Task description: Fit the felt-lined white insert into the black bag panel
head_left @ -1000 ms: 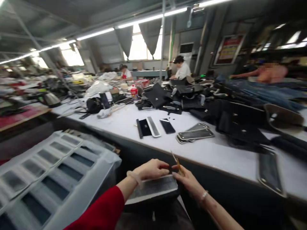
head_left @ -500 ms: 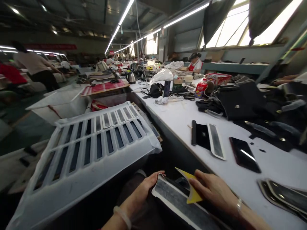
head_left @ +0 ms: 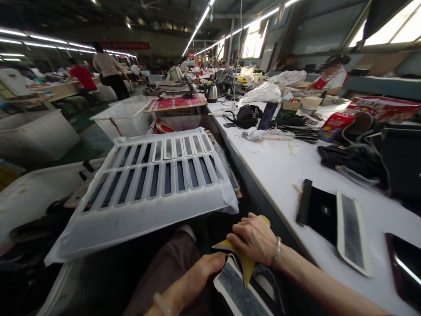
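Note:
My left hand [head_left: 205, 270] is closed on the near-left end of a dark strip-shaped panel with a white border [head_left: 241, 287], which lies over my lap. My right hand [head_left: 255, 239] is wrapped round a bent yellow sheet [head_left: 249, 267], its pointed edges showing on both sides of the fingers. The sheet's lower edge comes down over the panel's upper end, close to my left thumb; whether it touches the panel I cannot tell. A dark curved strap-like part [head_left: 268, 281] lies just right of the panel, partly hidden by my right forearm.
On the left, a white-covered board [head_left: 144, 228] bears rows of dark strips, several with white frames. The white table [head_left: 263, 171] on the right holds a black piece [head_left: 320, 210] with a white-bordered panel [head_left: 352, 232], a phone [head_left: 406, 263] and black bags. Co-workers sit and stand farther off.
My right hand has moved left with the yellow sheet, from over the panel's middle to its upper end beside my left hand. The camera view has turned left.

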A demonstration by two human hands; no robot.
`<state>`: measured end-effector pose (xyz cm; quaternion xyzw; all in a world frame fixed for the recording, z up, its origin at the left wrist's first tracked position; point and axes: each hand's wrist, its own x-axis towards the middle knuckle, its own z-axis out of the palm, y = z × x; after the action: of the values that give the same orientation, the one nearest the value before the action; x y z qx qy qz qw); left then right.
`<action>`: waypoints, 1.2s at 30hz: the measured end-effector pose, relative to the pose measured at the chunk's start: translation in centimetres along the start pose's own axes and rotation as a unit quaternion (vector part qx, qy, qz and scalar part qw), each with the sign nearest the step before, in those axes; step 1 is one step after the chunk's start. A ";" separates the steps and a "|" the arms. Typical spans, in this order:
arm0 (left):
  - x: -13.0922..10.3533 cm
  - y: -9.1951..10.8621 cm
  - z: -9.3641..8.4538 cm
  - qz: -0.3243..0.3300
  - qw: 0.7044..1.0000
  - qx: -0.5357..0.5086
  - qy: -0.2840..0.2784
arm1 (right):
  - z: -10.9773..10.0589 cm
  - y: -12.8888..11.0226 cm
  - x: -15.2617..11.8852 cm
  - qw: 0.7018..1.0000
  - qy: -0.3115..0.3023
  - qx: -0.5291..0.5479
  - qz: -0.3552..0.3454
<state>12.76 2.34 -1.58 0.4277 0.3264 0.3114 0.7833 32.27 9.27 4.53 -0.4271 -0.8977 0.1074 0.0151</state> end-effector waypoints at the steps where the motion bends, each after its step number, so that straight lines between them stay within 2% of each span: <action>1: 0.1 -0.2 0.0 0.000 1.000 -0.005 0.006 | 0.0 -0.1 0.4 1.000 0.005 -0.014 -0.024; 7: 0.2 -1.1 0.3 0.006 0.993 -0.042 0.109 | -0.1 0.1 2.0 0.991 0.003 -0.045 -0.125; 14: -0.1 -1.9 0.1 0.026 0.987 0.020 0.160 | 0.4 0.5 3.0 0.980 0.025 -0.031 -0.194; 17: -0.4 -1.4 0.2 0.032 0.984 0.060 0.167 | 0.7 0.6 3.2 0.977 0.020 -0.037 -0.207; 24: -0.9 1.5 1.3 0.033 0.966 0.191 0.169 | 1.2 0.8 3.0 0.974 0.029 -0.053 -0.220; 36: -1.1 2.7 1.7 0.037 0.956 0.252 0.149 | 1.6 0.5 1.9 0.973 0.067 -0.073 -0.209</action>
<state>12.88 1.87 1.78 0.5715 0.4913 0.3078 0.5808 31.28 10.71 2.74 -0.2357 -0.9695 0.0072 0.0663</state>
